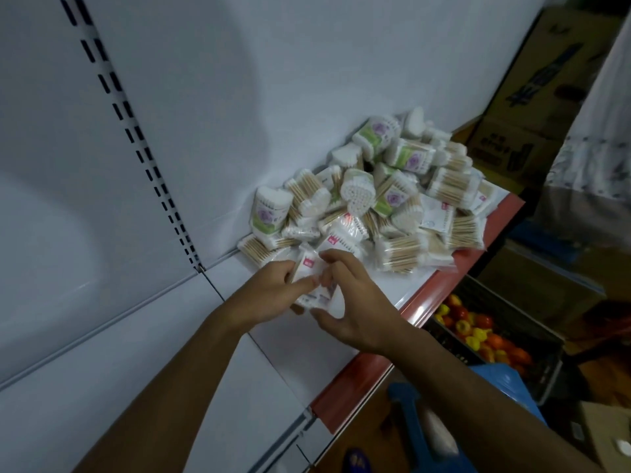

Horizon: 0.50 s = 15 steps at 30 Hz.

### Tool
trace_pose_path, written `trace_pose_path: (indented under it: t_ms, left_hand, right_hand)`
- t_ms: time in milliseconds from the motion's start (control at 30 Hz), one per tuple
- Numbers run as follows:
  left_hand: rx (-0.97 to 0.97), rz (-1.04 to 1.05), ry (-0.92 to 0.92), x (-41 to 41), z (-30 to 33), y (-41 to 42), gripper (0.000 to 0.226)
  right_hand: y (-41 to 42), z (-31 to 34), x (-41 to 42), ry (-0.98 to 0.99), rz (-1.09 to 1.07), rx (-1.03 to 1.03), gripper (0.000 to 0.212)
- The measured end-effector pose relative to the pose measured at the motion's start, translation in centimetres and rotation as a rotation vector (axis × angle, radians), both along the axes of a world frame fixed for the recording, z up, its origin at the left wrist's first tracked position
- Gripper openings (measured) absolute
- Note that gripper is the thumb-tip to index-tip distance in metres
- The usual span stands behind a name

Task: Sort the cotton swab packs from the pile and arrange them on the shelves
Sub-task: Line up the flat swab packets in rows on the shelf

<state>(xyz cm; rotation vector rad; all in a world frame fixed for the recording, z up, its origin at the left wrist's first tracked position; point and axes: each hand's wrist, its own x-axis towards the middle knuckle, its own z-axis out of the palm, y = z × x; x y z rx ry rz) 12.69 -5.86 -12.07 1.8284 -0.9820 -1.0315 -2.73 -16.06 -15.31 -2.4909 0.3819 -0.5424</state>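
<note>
Both hands meet at the near edge of the pile (375, 199) on the smooth white shelf (280, 363); the left hand (269, 295) and right hand (355, 308) curl round a few flat, crinkly plastic packs (316, 285), maybe three; the view is blurry; the pile holds bags of wooden sticks with fluffy white tips.

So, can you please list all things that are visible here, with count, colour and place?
swab packs: many, white, tan and green, piled at shelf's far end
held packs: a few, white with red labels, between both hands
shelf: one, white with red edge, under pile
crate: one, dark, red and yellow items inside, below shelf at right
boxes: several, brown, upper right
left hand: grips held packs
right hand: grips held packs
</note>
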Motion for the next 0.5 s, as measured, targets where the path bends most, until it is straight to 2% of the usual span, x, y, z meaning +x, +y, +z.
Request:
trace_pose_path:
  t_ms: [67,133,233,300,400,500]
  left_hand:
    - [-0.031,0.047,0.023,-0.1,0.3,-0.3,0.008]
    - [-0.083,0.125,0.036,0.1,0.4,-0.4,0.012]
    - [-0.154,0.286,0.046,0.7,0.6,-0.4,0.011]
    - [-0.194,0.372,0.038,1.2,0.7,-0.3,0.012]
    - [-0.219,0.420,0.015,1.7,0.4,0.2,0.011]
    - [-0.263,0.463,0.023,1.8,0.2,0.6,0.013]
  right_hand:
    - [-0.5,0.2,0.0,-0.005,0.016,0.020,0.049]
    - [-1.2,0.3,-0.1,-0.036,0.000,0.019,0.062]
    - [-2.6,0.0,0.1,-0.061,-0.157,-0.004,0.060]
    - [-3.6,-0.1,0.9,0.055,-0.272,-0.039,0.059]
    - [-4.2,-0.5,2.2,0.317,-0.318,-0.121,0.072]
    - [-4.0,-0.8,3.1,0.381,-0.352,-0.159,0.070]
